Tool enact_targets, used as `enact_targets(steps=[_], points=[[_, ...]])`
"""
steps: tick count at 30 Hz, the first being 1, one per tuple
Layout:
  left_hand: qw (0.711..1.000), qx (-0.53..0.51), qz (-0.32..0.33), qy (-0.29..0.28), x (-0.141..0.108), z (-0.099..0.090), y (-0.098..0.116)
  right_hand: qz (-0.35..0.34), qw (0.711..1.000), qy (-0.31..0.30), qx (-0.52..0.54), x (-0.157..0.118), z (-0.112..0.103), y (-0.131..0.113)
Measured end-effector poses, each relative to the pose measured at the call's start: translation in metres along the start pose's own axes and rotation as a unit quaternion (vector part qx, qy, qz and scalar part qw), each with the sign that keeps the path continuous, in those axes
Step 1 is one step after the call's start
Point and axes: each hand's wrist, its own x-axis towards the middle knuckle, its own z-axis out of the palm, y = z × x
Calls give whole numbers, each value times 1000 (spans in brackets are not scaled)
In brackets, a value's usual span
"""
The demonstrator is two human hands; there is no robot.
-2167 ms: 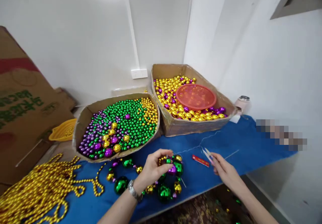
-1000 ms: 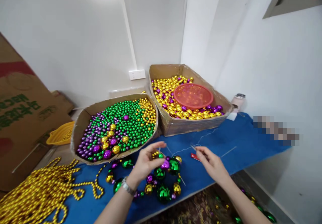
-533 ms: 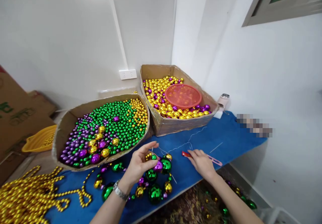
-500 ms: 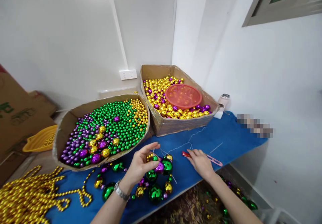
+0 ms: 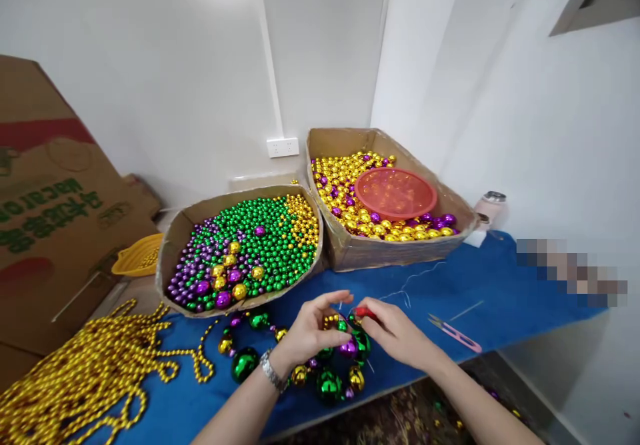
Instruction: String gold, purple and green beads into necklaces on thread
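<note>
My left hand, with a silver watch on its wrist, is closed on the end of a bead garland of green, purple and gold balls lying on the blue cloth. My right hand grips a small red tool and holds its tip close to the left fingertips, over the beads. Exactly what lies between the two hands is partly hidden by the fingers. Pink thread snips rest on the cloth right of my right hand.
A carton of small green, purple and gold beads stands at the back left. Behind it, another carton holds larger balls and a red basket. Gold bead strings lie left; a bottle stands right.
My right hand has picked the red tool up off the cloth and brought it left to my left hand. The view has turned slightly, so everything sits further right.
</note>
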Motion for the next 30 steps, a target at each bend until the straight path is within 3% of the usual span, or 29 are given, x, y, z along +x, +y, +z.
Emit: enact_targets(steps=[14, 30], points=[[1000, -26, 6, 4, 0, 0, -3, -44, 984, 78, -155, 18, 24, 6], [999, -36, 8, 4, 0, 1, -4, -77, 976, 118, -167, 18, 26, 3]])
